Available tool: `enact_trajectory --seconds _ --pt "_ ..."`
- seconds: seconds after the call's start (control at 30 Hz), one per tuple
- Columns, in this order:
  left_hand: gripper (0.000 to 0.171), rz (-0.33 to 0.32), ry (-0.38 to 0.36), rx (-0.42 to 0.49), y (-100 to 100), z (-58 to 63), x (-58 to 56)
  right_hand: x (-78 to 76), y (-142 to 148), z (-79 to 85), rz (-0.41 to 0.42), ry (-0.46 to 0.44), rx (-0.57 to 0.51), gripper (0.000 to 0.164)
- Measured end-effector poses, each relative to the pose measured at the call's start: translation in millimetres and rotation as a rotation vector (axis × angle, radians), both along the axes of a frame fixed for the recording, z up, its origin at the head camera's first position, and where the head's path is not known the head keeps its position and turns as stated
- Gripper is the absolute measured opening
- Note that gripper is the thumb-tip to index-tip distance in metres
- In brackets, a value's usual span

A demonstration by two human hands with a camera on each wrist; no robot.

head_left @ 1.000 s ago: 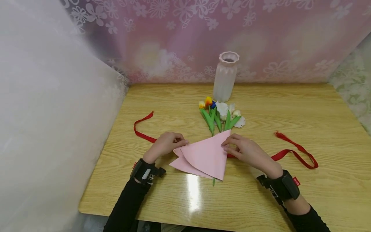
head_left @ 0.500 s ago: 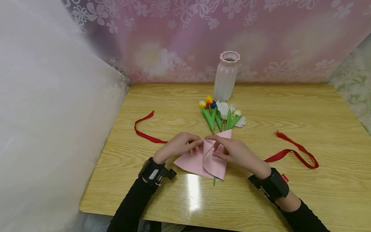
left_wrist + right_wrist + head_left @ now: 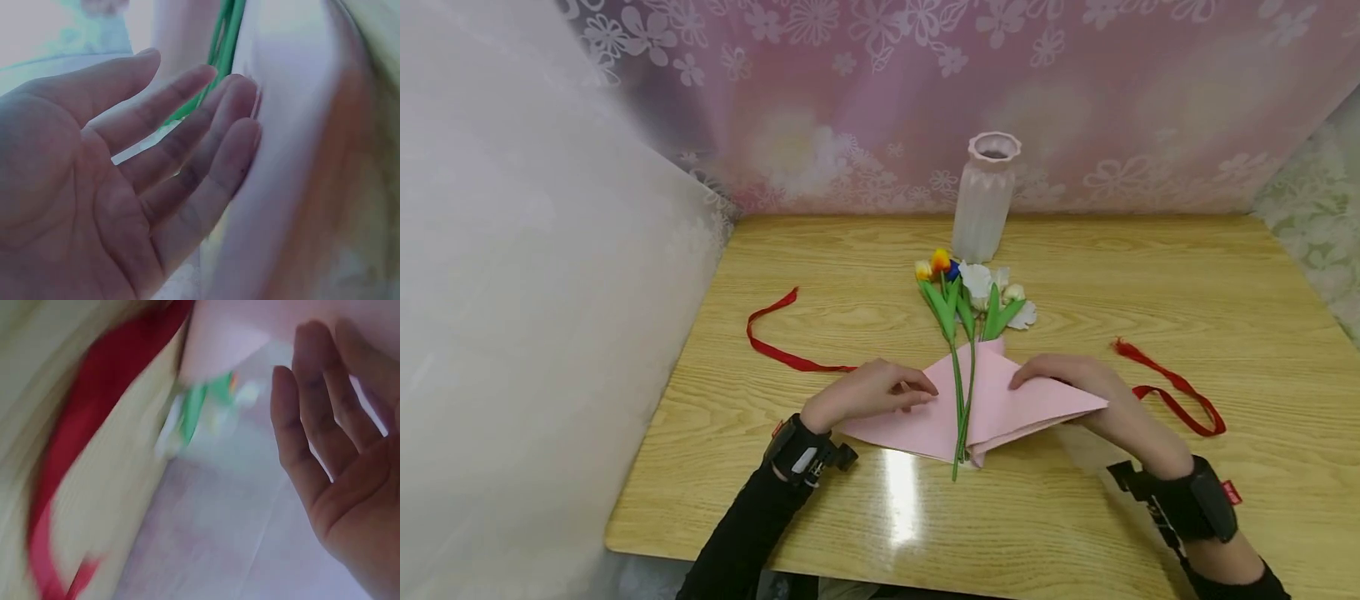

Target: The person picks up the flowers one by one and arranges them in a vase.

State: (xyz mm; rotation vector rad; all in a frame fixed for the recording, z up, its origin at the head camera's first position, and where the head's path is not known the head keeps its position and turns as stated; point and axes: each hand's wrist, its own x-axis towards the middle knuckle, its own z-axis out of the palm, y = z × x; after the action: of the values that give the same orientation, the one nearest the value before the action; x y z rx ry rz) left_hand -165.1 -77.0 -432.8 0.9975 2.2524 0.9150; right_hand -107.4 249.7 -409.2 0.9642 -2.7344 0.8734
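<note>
In the head view a pink sheet of wrapping paper (image 3: 1007, 397) lies under a small bunch of tulips (image 3: 942, 262) and white flowers (image 3: 976, 283). The green stems (image 3: 959, 408) run bare across the paper's middle. My left hand (image 3: 874, 392) rests on the paper's left part; in the left wrist view its fingers (image 3: 234, 156) are loosely extended, tips against the pink surface. My right hand (image 3: 1075, 375) is at the turned-over right flap, partly hidden by it. The right wrist view shows that hand's fingers (image 3: 319, 406) fairly straight, tips at the paper.
A pale ribbed vase (image 3: 983, 200) stands behind the flowers. Red ribbon (image 3: 1183, 387) runs out from both sides of the paper on the wooden table (image 3: 820, 517). A pink floral backdrop (image 3: 880, 108) closes off the back, a white sheet the left side.
The flap that covered the stems now lies turned to the right, and the stems show. My right hand has moved right with it. The left hand has shifted slightly right.
</note>
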Motion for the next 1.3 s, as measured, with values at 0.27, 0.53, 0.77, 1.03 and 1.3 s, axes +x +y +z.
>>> enact_trajectory --seconds 0.27,0.53,0.77,1.03,1.3 --pt "0.034 0.003 -0.042 -0.054 -0.5 -8.7 3.6 34.9 75.4 -15.7 -0.136 -0.118 0.095 0.033" --pt "0.037 -0.045 0.092 -0.144 0.6 -4.6 9.5 39.8 92.8 -19.6 -0.246 -0.175 0.228 0.037" --pt "0.041 0.093 0.374 -0.080 26.2 23.2 37.9 36.9 39.4 17.4 -0.324 0.156 0.116 0.040" --pt "0.062 -0.062 0.389 -0.252 42.2 -5.5 64.0 48.0 -44.0 -26.6 0.042 -0.079 0.219 0.065" --pt "0.064 -0.124 0.275 -0.288 13.6 -18.7 66.2 55.8 -23.1 -46.9 -0.032 -0.358 0.226 0.074"
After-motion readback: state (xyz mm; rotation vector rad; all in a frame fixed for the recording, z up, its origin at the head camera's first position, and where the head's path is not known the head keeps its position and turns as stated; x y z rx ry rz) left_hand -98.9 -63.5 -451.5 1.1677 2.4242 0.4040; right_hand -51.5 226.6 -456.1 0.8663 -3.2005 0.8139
